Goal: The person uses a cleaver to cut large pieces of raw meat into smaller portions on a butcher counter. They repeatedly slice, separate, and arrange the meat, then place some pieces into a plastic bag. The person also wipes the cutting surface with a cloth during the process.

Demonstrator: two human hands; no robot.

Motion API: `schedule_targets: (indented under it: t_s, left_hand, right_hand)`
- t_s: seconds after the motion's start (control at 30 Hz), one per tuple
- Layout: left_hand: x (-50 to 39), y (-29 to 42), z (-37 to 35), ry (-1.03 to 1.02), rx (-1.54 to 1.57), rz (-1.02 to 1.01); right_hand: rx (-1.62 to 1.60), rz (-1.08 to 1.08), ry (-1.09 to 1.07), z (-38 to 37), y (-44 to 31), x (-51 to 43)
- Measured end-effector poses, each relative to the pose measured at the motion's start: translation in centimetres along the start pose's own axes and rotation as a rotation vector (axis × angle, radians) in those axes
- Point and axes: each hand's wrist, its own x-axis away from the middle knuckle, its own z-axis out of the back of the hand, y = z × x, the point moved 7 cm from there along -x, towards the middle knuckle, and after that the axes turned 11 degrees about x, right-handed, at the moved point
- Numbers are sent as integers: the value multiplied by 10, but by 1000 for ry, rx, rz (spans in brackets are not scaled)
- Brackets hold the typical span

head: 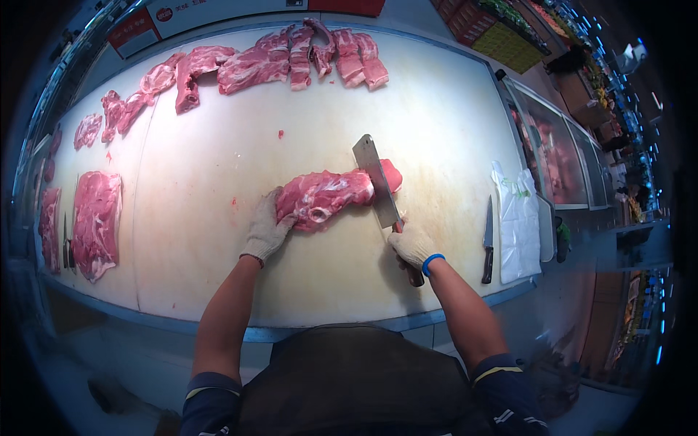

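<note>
A long cut of raw meat with a round bone end showing lies across the white cutting table before me. My left hand, in a pale knit glove, grips its left end. In my right hand, also gloved, is the handle of a cleaver. The blade crosses the meat near its right end, with a rounded pinkish piece showing beyond it. Whether the blade has cut right through cannot be seen.
Several raw meat cuts line the far edge. A large slab lies at left, beside a knife. To the right are a black-handled knife and white plastic bags. A glass-fronted display case stands beyond the right edge.
</note>
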Motion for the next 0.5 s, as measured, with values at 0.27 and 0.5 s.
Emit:
schedule_targets:
  t_s: [0.27,0.5]
  left_hand:
    - [9,-12,-7,-37,-5,0]
    - [4,-15,-9,-46,-13,14]
  right_hand:
    - [-334,40,-7,16,-26,1]
    - [-520,752,407,177,-125,95]
